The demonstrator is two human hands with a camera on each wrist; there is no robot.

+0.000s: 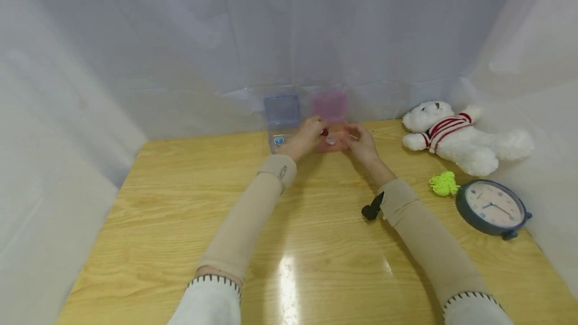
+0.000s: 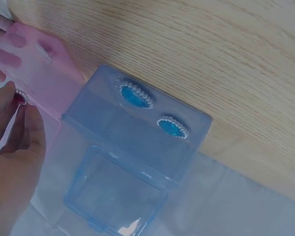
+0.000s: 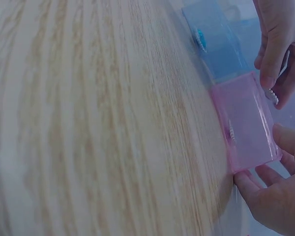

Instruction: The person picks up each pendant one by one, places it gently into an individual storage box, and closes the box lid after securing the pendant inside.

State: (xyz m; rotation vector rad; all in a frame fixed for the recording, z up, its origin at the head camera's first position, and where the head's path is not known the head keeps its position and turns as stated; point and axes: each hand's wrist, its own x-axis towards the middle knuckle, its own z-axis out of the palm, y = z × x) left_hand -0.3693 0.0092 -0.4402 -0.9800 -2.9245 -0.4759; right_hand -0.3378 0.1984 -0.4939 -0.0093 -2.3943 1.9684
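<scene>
My left hand [image 1: 309, 137] pinches a red-gem earring [image 2: 21, 97] with a beaded silver edge between thumb and fingertips, above the pink box. The open pink plastic box [image 3: 243, 110] stands at the back of the table. One more beaded earring [image 2: 43, 51] lies in it, its stone not clear to see. At the box's right end, my right hand [image 1: 361, 145] holds the edge, thumb on one side and fingers on the other. To the left adjoins an open blue plastic box [image 2: 108, 120], with two blue-gem earrings, one nearer the pink box [image 2: 136, 96] and another farther off [image 2: 172, 127].
A white teddy bear [image 1: 469, 144] in a striped top lies at the back right. In front of it are a yellow-green stringy toy [image 1: 444, 184] and a round dark-rimmed clock [image 1: 492, 206]. A pale curtain [image 1: 203, 64] hangs behind the wooden table [image 1: 189, 194].
</scene>
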